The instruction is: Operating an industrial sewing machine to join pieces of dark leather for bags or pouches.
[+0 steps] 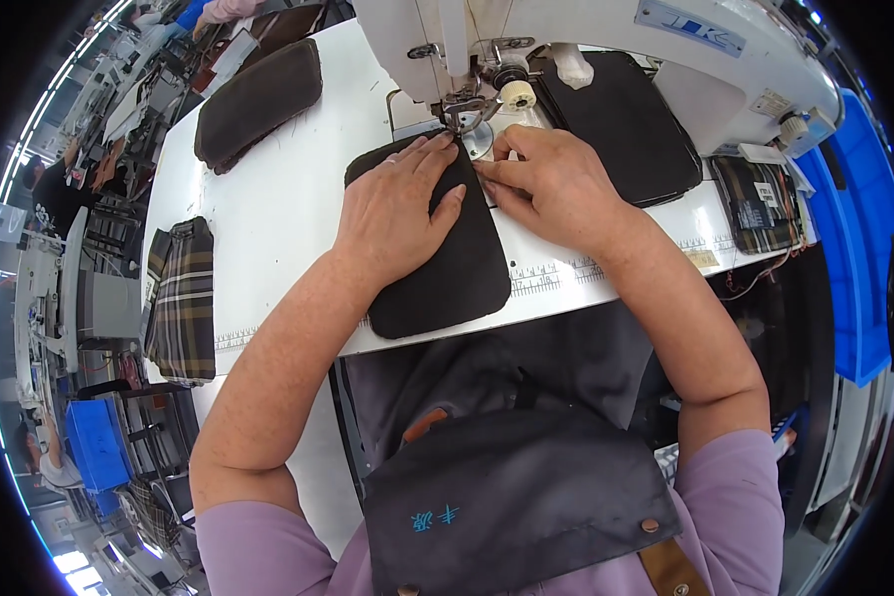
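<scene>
A dark, round-cornered flat panel (442, 268) lies on the white table, its far end at the presser foot (457, 114) of a sewing machine (407, 50). Across the panel's upper part my left hand (397, 199) rests flat, fingers stretched toward the needle area and thumb apart. My right hand (546, 179) is at the panel's right edge beside the presser foot. Its thumb and index finger come together there in a pinch. What sits between those fingertips, if not the panel's edge, is too small to make out.
Dark stacked panels (258, 104) lie at the back left, plaid fabric pieces (184, 298) at the left edge. Right of the machine are black panels (626, 129) and a plaid bundle (755, 204). A blue bin (854, 238) stands at far right. A ruler strip (536, 278) runs along the front edge.
</scene>
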The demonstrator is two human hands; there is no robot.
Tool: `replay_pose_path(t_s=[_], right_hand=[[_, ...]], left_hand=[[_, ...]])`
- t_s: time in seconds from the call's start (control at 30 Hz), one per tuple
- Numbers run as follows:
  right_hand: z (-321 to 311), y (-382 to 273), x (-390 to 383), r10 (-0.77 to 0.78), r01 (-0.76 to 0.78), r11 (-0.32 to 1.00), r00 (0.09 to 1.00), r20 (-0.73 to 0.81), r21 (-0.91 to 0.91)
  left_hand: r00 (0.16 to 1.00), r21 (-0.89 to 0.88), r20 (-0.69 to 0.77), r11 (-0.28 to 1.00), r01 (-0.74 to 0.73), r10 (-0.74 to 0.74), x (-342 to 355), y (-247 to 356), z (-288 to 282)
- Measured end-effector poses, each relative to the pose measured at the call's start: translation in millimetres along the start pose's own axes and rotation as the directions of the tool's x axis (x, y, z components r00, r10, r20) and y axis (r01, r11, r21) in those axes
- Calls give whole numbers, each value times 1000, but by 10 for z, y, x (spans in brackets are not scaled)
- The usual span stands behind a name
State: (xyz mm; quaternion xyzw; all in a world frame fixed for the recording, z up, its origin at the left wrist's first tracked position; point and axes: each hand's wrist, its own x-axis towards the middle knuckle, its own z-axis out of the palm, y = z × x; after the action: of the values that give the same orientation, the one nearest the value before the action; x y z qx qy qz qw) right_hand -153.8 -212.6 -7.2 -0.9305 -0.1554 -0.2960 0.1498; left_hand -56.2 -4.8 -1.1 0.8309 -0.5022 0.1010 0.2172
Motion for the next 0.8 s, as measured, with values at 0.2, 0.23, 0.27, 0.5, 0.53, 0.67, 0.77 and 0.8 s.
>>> replay_pose_path(t_s=[0.2,0.23,0.27,0.5,0.53,0.67,0.77,0.8], right_hand=[[-8,-10,-14,-8,8,999,1000,9,53],[-10,-3,-25,-9,9,999,1000,9,50],[-16,9,-42,-11,11,999,1000,6,46],[-195,-100,-81,-28,31,999,996,84,-38],[-229,-138,-116,-28,31,999,996,86,-35],[-326,-353,-334,-34,31,999,994,103,31],[-383,-515,-476,-13,3,996,993,118,85],[-391,-558,-515,0,-9,995,996,94,102]], left_hand=[[999,13,21,999,-42,42,-5,-62,-30],[999,12,18,999,-43,43,1,-69,-11],[999,-7,5,999,-54,54,5,-75,15],[999,-38,-14,999,-33,33,57,-147,44],[999,-38,-12,999,-30,30,55,-160,38],[999,-113,35,993,-26,30,10,-152,-78],[986,-106,58,983,-149,155,-108,-79,-209],[963,-68,55,963,-260,263,-153,-19,-246]])
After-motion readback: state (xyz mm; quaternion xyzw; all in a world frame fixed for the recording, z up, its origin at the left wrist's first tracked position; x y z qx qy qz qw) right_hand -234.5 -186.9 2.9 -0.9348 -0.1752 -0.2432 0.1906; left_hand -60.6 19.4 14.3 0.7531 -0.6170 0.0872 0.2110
